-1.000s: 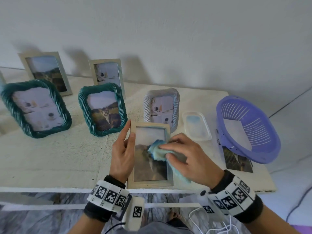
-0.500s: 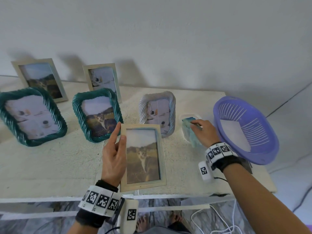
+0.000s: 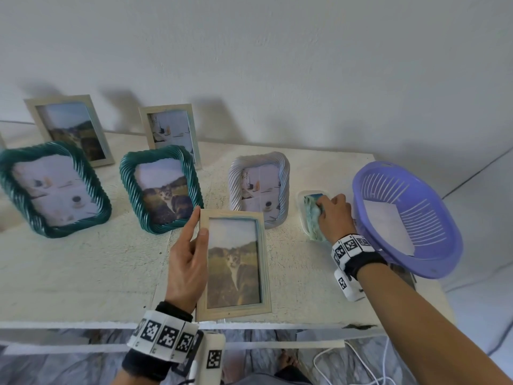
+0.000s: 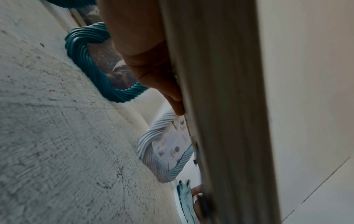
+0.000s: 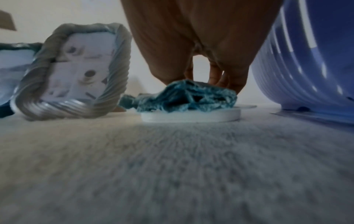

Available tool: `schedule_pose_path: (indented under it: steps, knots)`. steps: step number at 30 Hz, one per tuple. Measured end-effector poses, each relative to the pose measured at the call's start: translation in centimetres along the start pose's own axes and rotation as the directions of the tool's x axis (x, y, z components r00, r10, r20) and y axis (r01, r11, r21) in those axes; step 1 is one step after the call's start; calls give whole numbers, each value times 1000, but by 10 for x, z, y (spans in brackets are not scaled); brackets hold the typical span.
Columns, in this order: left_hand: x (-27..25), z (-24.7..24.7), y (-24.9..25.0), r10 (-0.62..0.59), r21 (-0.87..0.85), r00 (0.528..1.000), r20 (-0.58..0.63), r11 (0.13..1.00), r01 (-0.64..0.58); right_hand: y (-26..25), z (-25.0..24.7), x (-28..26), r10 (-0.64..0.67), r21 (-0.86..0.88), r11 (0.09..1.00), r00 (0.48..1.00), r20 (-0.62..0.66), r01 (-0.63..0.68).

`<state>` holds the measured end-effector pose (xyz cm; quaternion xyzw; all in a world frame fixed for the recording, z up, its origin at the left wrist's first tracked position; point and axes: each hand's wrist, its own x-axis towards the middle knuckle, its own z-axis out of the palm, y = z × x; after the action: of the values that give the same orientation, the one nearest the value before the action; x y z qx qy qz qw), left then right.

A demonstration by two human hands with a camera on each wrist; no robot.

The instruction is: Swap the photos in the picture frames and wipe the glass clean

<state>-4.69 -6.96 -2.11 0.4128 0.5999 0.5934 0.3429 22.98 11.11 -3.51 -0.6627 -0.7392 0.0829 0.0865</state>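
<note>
A plain white wall rises behind a rough, cream-painted desk, and soft shadows fall on it low down. The desk's near edge shows chipped paint. Below it lies a grey marbled floor with a white cable looping across.

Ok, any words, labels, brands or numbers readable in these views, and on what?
None can be read.
The wristbands on both wrists carry black-and-white square marker patterns, not letters or digits.
The wooden frame, the basket and the cloth show no print.
</note>
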Motion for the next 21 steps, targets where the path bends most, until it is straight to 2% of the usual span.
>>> schedule_pose_path:
  steps: [3,5,8,12,15,16,18,19,20,21]
  knots:
    - [-1,1,1,2,-6,1000,-9,1000,-2,-6,-1,-3,-73,-257,964,997,-35,62]
    - [-1,0,0,9,-1,1000,-16,1000,-9,-12,-2,-3,-132,-385,913,991,30,133]
    - [-2,-1,1,24,-1,999,-28,1000,-24,-16,3,-4,-179,-382,901,978,109,208]
    - [0,2,3,12,-2,1000,-15,1000,-12,-11,6,-9,-159,-357,910,973,170,211]
    - [0,9,13,24,5,1000,-18,1000,-24,-7,-4,-11,-135,-181,967,963,235,180]
    - [-1,11,18,28,16,999,-29,999,-28,-8,-11,-15,-133,-72,986,969,209,151]
    - [-2,15,27,16,-5,1000,-27,1000,-16,-15,-27,-32,-112,189,977,993,45,102]
    - [-1,17,32,9,-31,1000,-20,999,-10,-22,-36,-45,-96,316,943,995,-35,102]
    - [0,17,38,-5,-61,1000,-12,998,4,-31,-45,-59,-70,470,878,996,-50,86]
    - [1,17,39,-19,-85,1000,-17,996,18,-43,-53,-74,-51,651,759,998,25,22]
